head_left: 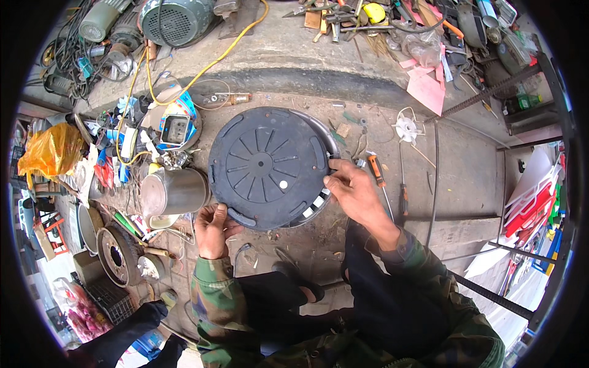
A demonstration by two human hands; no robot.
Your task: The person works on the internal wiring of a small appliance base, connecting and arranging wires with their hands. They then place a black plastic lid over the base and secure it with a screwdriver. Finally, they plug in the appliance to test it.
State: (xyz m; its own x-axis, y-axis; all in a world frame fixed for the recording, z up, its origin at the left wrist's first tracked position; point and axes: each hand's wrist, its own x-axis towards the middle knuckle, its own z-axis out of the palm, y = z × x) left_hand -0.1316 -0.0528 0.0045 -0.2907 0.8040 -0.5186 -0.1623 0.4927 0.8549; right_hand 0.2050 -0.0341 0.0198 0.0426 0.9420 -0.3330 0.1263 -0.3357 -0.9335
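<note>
A round black plastic base cover [261, 199] with radial ribs and a centre hole lies over a round, shiny metal-rimmed body [322, 132], which shows along its right side. My left hand [213, 230] pinches the cover's near-left edge between thumb and fingers. On the right edge, my right hand [359, 195] grips the rim with thumb and forefinger. A small white round spot marks the cover's face. Black and white blocks [314, 205] show beneath the near-right edge. What lies under the cover is otherwise hidden.
An orange-handled screwdriver [377, 172] and a darker screwdriver [404, 195] lie right of the cover, near a white plastic part [406, 127]. To the left stands a metal pot [178, 191]. An electric motor [175, 23], yellow cable [230, 46] and loose tools [343, 18] occupy the far ledge.
</note>
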